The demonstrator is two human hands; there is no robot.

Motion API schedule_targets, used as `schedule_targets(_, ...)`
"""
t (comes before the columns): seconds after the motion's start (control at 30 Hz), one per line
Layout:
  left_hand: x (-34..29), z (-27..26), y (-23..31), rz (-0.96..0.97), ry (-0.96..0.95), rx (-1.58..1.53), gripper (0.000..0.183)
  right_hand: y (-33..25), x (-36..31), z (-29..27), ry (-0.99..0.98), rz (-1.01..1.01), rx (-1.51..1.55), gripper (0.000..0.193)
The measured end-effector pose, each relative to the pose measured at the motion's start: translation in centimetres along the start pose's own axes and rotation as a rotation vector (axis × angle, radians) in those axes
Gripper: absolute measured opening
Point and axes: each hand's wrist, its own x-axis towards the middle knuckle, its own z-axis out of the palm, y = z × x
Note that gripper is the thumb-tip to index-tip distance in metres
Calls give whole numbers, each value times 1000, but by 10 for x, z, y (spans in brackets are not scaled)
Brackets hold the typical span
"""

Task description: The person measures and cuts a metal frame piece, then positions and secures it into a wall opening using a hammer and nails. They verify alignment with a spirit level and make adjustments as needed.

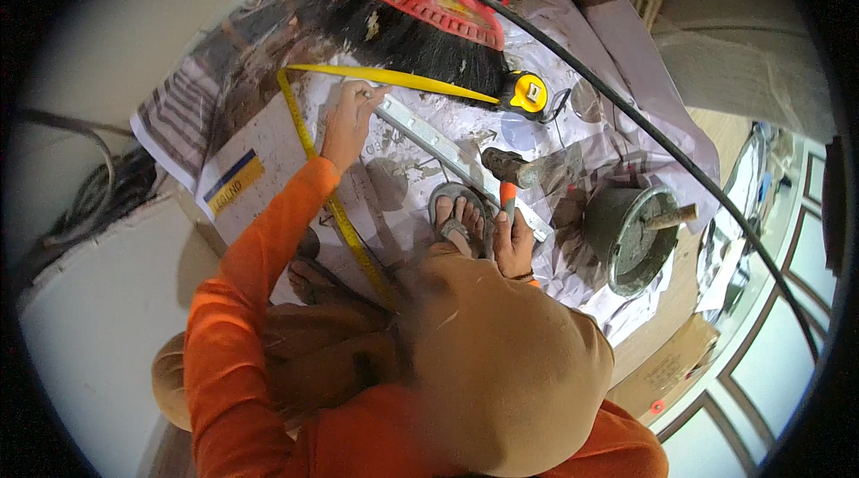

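On the white printed sheet (586, 40) in front of you, the long silver-grey metal strip with a ridged edge (425, 135) lies diagonally, from your left hand (345, 123) at upper left to beside your right hand (514, 250). Left fingers are curled together, seemingly pinching the strip's upper end; how hard, can't tell. Right fingers close round the orange handle of the dark-headed hammer (507, 194), thumb and forefinger showing; the others are hidden. Hammer head sits at the strip's right side; contact unclear.

Step in hand looks like hammer work on the strip. To do it well, press the strip flat, use short, square taps, and grip lower on the handle if you need swing. Mind the sandalled foot (458, 212) right beside the strip; aim away from the toes. The yellow tape blade (394, 78) of the black-and-yellow tape measure (525, 93) runs close by your left fingers; better slid aside first.

Pose: left arm in its orange sleeve (259, 254) reaches up and forward, elbow bent, wrist above the tape. Right forearm mostly hidden behind your brown-trousered knee (514, 362), hand low and close in.
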Motion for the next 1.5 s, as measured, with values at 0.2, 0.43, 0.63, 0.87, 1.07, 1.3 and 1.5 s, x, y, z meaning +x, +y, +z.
schedule_targets(0.2,-3,-3,-10,246,-93,151,11,-4,2,-3,-100,72,-106,41)
schedule_targets(0.43,-11,5,-19,107,-99,283,13,8,2,11,6,-53,2,36)
schedule_targets(0.63,-6,7,-34,409,-144,257,10,-13,8,18,-22,-93,-18,38)
schedule_targets(0.87,5,-4,-37,345,-318,260,10,-47,30,30,-151,-59,-25,37)
schedule_targets(1.07,6,0,-44,478,-244,236,7,-86,50,45,-235,-113,-54,37)
schedule_targets(1.3,-1,7,-68,516,-216,316,27,-105,60,65,-335,-154,-368,33)
schedule_targets(1.5,-3,6,-71,510,-197,291,33,-109,61,76,-315,-209,-448,25)
